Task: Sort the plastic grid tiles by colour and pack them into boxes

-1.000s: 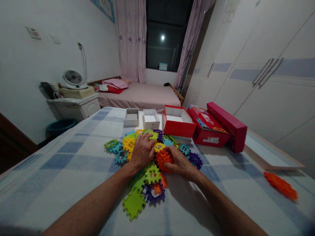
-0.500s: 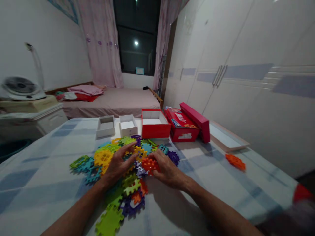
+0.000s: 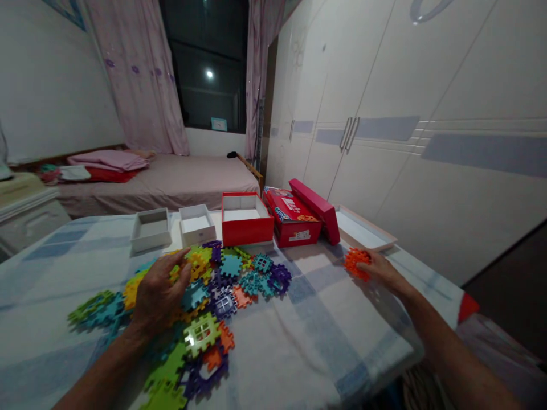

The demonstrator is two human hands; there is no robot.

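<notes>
In the head view my right hand (image 3: 382, 272) is closed around an orange gear-edged plastic building piece (image 3: 356, 263) at the right side of the table. I cannot tell whether one or several orange pieces are there. To the left, my left hand (image 3: 160, 290) hovers over or rests on a heap of interlocking plastic pieces, its thumb and fingers apart with nothing seen between them. The heap has a turquoise piece (image 3: 231, 265), a purple piece (image 3: 280, 278), a lime green windowed piece (image 3: 201, 335) and yellow ones partly hidden by my left hand.
Along the table's far side stand a grey-white open box (image 3: 150, 242), a smaller white box (image 3: 197, 232), a red open box (image 3: 248, 232) and a red printed box (image 3: 298, 232) with a pink-red lid (image 3: 318, 212) leaning on it. A shallow tray-like lid (image 3: 363, 229) lies beside them.
My right hand has moved from the heap to the right, bringing its orange piece to where another lay. My left hand stays over the heap. The view has turned right.
</notes>
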